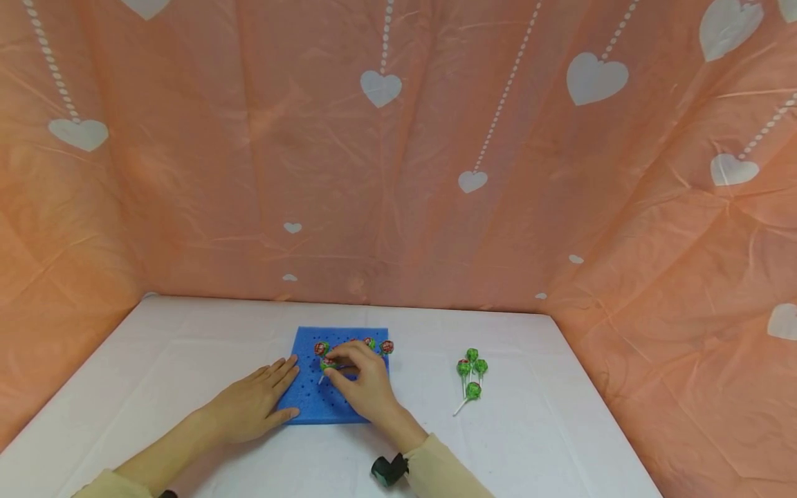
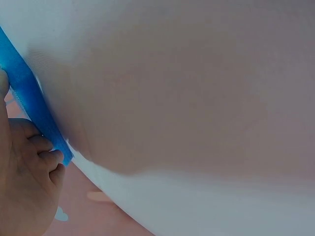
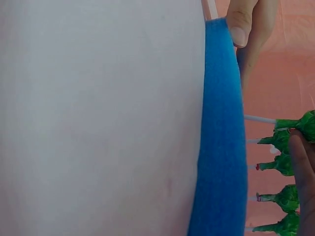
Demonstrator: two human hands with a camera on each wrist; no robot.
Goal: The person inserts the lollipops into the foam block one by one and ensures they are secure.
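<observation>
A blue foam board (image 1: 330, 411) dotted with small holes lies on the white table. My left hand (image 1: 258, 402) rests on its left edge, fingers stretched out. Over the board, my right hand (image 1: 366, 389) pinches a lollipop (image 1: 326, 364) in a green and red wrapper between thumb and fingers. In the right wrist view, this lollipop's white stick (image 3: 261, 119) points at the board's top face; whether its tip is in a hole cannot be told. Several lollipops (image 3: 285, 197) stand upright in the board behind it, partly covered by the right hand in the head view.
To the right of the board, several loose green-wrapped lollipops (image 1: 473, 391) lie together on the white tabletop (image 1: 542, 429). An orange sheet with white hearts (image 1: 381, 88) encloses the table at the back and sides. A black wrist camera (image 1: 389, 470) sits by the right sleeve.
</observation>
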